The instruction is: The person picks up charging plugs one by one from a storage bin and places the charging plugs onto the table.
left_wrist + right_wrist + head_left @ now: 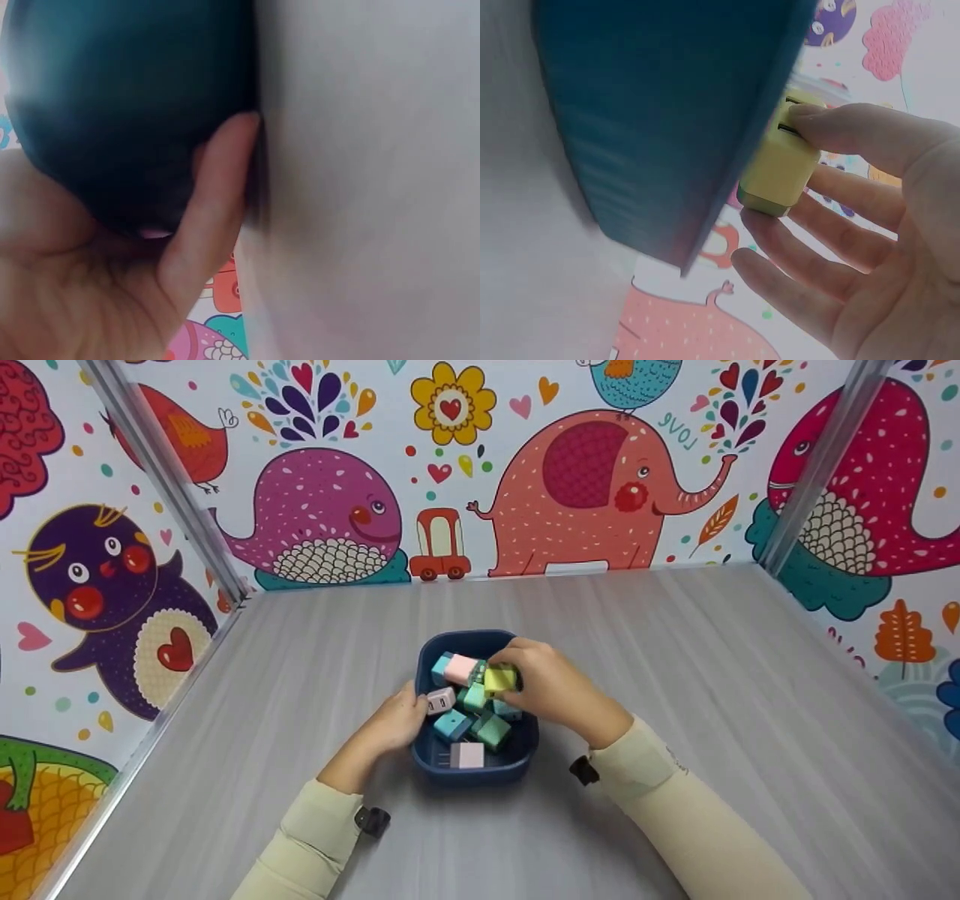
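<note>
A dark blue plastic basket stands on the table, holding several USB wall chargers. My left hand grips its left side; in the left wrist view a finger lies along the basket's outer wall. Between the thumb and fingers of my right hand is a yellow-green USB charger, pinched over the basket's right part. Its two port slots show in the right wrist view. Among the chargers below are a pink one, a pale pink two-port one, a blue one and a green one.
A light pink charger lies at the basket's near end, its prongs pointing left. The grey wood-grain table is bordered by walls printed with cartoon animals. Metal posts stand at the back corners.
</note>
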### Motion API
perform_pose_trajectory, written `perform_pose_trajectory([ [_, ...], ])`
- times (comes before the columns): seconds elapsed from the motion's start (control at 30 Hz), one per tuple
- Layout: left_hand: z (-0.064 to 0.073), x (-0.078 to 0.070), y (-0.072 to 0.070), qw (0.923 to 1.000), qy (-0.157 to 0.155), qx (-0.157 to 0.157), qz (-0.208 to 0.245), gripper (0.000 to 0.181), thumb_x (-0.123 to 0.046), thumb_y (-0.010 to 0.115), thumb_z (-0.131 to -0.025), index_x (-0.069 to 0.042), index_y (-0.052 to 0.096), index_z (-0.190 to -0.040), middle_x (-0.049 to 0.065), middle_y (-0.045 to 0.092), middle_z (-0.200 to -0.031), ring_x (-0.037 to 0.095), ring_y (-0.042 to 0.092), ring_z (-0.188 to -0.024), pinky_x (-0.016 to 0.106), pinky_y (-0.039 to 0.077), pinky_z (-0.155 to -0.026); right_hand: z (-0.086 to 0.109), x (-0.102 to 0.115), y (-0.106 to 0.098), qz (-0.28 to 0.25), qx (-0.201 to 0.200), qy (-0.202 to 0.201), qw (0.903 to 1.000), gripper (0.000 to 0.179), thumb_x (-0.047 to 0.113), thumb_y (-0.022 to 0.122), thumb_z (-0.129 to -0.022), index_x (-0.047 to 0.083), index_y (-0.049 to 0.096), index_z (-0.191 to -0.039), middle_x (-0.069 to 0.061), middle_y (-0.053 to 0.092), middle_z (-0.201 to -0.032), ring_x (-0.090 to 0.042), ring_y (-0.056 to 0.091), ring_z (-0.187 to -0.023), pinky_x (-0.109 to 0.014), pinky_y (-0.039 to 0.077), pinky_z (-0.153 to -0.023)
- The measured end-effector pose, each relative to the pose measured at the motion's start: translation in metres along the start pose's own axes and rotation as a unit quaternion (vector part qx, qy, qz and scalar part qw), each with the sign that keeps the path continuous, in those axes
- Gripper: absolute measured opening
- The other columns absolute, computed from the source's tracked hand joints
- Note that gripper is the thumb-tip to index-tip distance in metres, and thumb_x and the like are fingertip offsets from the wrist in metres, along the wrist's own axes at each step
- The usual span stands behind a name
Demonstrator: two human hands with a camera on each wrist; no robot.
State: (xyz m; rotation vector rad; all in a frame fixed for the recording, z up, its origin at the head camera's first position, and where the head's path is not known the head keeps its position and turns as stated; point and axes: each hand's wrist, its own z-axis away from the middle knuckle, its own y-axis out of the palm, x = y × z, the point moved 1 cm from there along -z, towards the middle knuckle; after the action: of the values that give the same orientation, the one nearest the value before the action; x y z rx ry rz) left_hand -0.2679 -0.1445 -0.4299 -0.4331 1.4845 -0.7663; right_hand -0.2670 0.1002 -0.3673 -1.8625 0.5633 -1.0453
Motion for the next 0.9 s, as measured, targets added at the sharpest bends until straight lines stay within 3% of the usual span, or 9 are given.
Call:
perform_pose_trajectory([
  [0.13,0.001,-0.001,0.001,1.0000,-0.005,-0.004,0.002,0.049,-0.014,0.034,-0.113,0.008,0.031,-0.156,0.036,0.052,-0.149,0.040,0.057,-0.133,0.057,0.044,-0.110,-0.002,-0.010,-0.008,0.001,-0.012,0.016,0.9998,0.039,0.011,0.087,-0.089,0.005,0.077,-0.126,-0.012,0.070,-0.120,-0.025,0.066,-0.104,-0.039,0.060,-0.092],
  [0.53,0.000,-0.002,0.000,0.9997,0.001,0.006,-0.022,0.046,-0.011,0.034,-0.112,0.009,0.031,-0.154,0.037,0.054,-0.144,0.041,0.058,-0.132,0.058,0.045,-0.109,-0.005,-0.043,-0.025,-0.018,-0.033,0.058,0.9976,0.043,0.005,0.086,-0.090,0.004,0.075,-0.131,-0.013,0.070,-0.126,-0.029,0.067,-0.114,-0.043,0.057,-0.099],
  [0.9,0.001,-0.004,-0.003,0.9995,0.006,0.016,-0.026,0.048,-0.009,0.034,-0.111,0.012,0.029,-0.153,0.039,0.054,-0.143,0.043,0.057,-0.133,0.058,0.044,-0.110,-0.006,-0.076,-0.022,-0.016,-0.046,0.083,0.9954,0.043,-0.005,0.080,-0.090,0.000,0.073,-0.133,-0.017,0.068,-0.129,-0.033,0.066,-0.117,-0.049,0.054,-0.104],
])
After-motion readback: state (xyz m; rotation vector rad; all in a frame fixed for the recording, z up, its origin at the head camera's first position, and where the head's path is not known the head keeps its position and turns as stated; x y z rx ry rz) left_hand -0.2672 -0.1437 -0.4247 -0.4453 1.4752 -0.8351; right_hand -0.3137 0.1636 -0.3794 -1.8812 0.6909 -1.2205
